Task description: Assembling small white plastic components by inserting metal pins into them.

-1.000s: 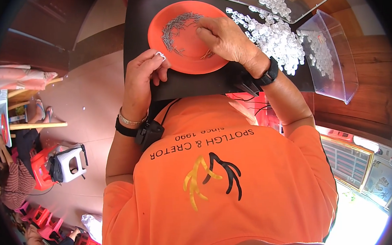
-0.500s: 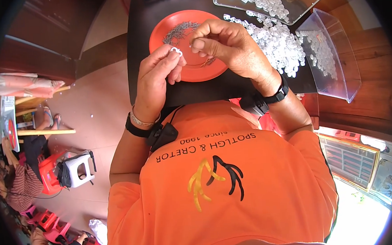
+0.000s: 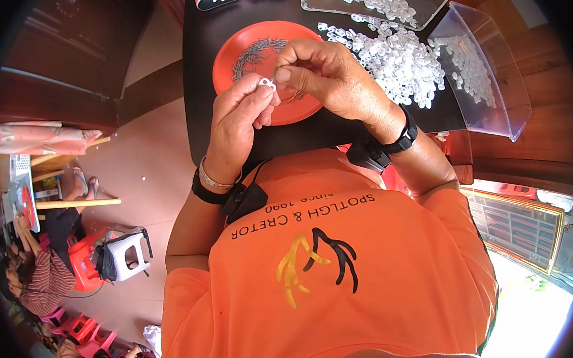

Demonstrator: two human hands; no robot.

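Observation:
Over the red plate (image 3: 221,59), my left hand (image 3: 235,116) pinches a small white plastic cable clip (image 3: 267,83) between thumb and fingertips. My right hand (image 3: 339,80) is closed too, its thumb and forefinger pressed together right beside the clip. A thin nail seems to be in that pinch, though it is mostly hidden. Grey nails (image 3: 253,55) lie in a loose heap on the far left part of the plate, and a few brownish ones show near my left fingers.
White clips (image 3: 401,73) are heaped on the black table (image 3: 201,72) to the right. More lie in a clear lid (image 3: 312,0) and a clear plastic box (image 3: 507,93). At left are stools (image 3: 130,257) and a seated person (image 3: 46,279) at another table.
My hands have come closer together, so the right fingertips now meet the clip in my left hand. The whole view has shifted slightly.

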